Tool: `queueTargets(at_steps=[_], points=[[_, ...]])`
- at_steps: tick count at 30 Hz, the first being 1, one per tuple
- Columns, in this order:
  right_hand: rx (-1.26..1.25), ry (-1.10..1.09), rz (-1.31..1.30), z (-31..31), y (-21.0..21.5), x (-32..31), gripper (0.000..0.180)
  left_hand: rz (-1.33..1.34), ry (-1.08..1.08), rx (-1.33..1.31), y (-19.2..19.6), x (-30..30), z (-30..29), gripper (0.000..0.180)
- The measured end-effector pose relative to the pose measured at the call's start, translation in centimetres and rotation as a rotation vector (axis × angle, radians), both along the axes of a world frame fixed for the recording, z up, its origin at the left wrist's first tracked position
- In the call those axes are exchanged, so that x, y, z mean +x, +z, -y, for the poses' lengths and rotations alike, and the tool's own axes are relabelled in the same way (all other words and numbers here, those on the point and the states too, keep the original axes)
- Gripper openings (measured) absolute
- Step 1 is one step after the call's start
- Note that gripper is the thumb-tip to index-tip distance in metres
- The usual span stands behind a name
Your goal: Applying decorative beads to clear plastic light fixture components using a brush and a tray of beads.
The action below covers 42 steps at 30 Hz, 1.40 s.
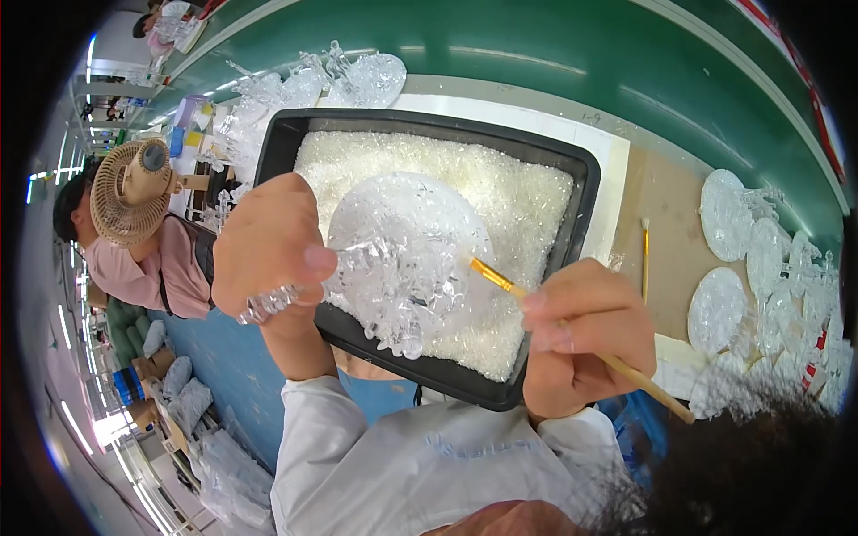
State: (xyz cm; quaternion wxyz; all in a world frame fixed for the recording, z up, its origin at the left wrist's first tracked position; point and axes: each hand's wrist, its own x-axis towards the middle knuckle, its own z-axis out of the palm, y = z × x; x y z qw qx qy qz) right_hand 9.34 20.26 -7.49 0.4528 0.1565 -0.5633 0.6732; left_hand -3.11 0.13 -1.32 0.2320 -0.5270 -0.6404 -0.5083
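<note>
My left hand [273, 237] is closed round the clear, knobbly stem of a transparent ornament [402, 255]. A round, frosted-looking disc forms the ornament's base, and clear shaped pieces stick out from it. I hold it tilted over a black tray [585, 192] filled with whitish, glittering granules [527, 192]. Pinched in my right hand [585, 335] is a thin paintbrush [496, 274] with a wooden handle and a gold ferrule. Its bristle tip meets the right edge of the disc, or is very close to it; I cannot tell which.
Several similar clear ornaments [719, 308] stand at the right, others [366, 80] behind the tray. A second brush [645, 259] lies on brown board [666, 205]. Beyond runs a green surface [536, 54]. At left are a beige fan [134, 192] and a person in pink [170, 277].
</note>
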Motion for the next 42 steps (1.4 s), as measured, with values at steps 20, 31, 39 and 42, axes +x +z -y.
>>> queueTargets(at_steps=[20, 31, 39, 42], points=[[0.124, 0.066, 0.058, -0.5, -0.1, 0.2, 0.032, -0.146, -0.352, -0.09, 0.5, -1.8, 0.6, 0.025], [0.054, 0.118, 0.054, -0.3, 0.3, 0.0, 0.031, -0.12, -0.39, -0.119, 0.7, -1.5, 0.3, 0.026], [0.079, 0.145, 0.073, -0.4, 0.4, 0.0, 0.032, -0.11, -0.396, -0.116, 0.5, -1.4, 0.2, 0.024], [0.082, 0.175, 0.092, -0.4, 0.4, 0.0, 0.032, -0.098, -0.404, -0.119, 0.5, -1.3, 0.2, 0.023]])
